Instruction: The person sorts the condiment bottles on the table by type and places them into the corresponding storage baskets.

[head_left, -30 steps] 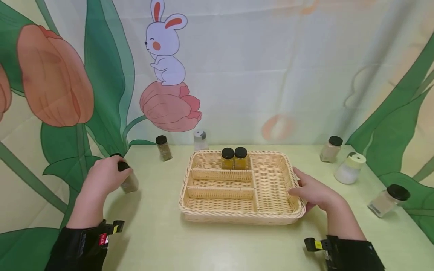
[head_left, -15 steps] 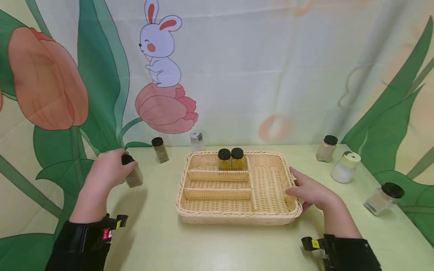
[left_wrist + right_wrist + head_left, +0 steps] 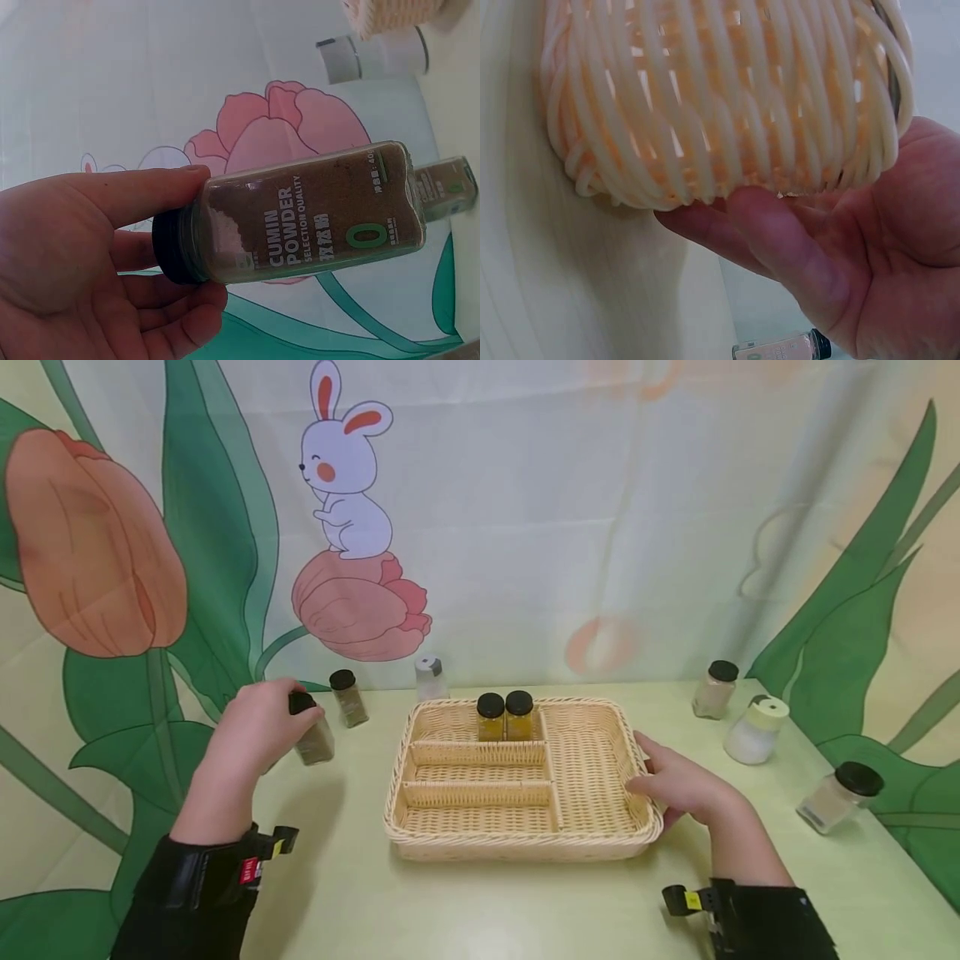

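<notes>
My left hand [image 3: 258,722] holds a jar of cumin powder [image 3: 315,210] by its black lid, thumb on one side and fingers on the other. The jar, clear with brown powder, is above the table left of the basket, a little tilted in the head view. At the right end of the woven basket [image 3: 517,840], my right hand [image 3: 686,781] grips the rim with the thumb on top; its other fingers are partly hidden below. Two yellow spice jars [image 3: 506,718] with black lids stand side by side in the basket's back left compartment.
Behind the left hand stand a brown spice jar [image 3: 348,700] and a grey-and-white capped bottle [image 3: 431,679]. Along the right side are a black-lidded jar [image 3: 715,691], a white shaker [image 3: 754,732] and another black-lidded jar [image 3: 838,799]. A printed curtain [image 3: 510,527] hangs behind the table.
My left hand has lifted the cumin jar and carried it to the right, toward the basket. My right hand stays on the basket's rim. The head view has shifted slightly.
</notes>
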A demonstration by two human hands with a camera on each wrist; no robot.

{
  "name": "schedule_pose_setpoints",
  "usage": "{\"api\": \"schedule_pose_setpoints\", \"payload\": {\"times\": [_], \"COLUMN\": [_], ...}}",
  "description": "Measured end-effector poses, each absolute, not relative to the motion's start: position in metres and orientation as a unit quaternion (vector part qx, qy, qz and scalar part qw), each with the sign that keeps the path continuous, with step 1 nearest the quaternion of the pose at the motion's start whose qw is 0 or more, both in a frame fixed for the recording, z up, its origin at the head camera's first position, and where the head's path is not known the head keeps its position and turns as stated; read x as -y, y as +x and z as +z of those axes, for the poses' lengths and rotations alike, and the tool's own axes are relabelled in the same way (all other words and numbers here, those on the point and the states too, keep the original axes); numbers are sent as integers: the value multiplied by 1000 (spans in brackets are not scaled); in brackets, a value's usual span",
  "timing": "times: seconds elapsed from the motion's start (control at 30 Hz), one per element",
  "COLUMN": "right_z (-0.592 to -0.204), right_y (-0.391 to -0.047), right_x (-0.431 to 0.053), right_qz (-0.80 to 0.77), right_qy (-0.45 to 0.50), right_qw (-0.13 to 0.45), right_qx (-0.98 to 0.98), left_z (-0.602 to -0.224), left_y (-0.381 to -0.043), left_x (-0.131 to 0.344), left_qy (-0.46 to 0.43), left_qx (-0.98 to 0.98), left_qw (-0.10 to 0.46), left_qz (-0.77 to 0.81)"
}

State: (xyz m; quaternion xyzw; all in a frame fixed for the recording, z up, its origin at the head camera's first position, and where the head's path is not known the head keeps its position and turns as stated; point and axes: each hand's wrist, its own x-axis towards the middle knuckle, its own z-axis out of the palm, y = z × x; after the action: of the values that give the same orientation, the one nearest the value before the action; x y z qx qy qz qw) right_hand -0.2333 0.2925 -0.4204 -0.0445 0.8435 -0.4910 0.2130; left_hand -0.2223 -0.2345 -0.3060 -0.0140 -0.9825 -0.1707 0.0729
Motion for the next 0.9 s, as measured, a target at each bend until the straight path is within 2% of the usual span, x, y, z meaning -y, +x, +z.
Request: {"api": "schedule_pose_setpoints", "payload": {"times": [0.9], "right_z": [-420], "right_y": [-232], "right_x": [-292], "right_qz": [-493], "right_qy": [-37], "right_qw": [211], "right_qx": [-844], "left_z": [-285], "left_y": [-239], "left_x": [169], "left_qy": [-78], "left_qx": [982], "left_qw": [90], "left_qz": [-147]}}
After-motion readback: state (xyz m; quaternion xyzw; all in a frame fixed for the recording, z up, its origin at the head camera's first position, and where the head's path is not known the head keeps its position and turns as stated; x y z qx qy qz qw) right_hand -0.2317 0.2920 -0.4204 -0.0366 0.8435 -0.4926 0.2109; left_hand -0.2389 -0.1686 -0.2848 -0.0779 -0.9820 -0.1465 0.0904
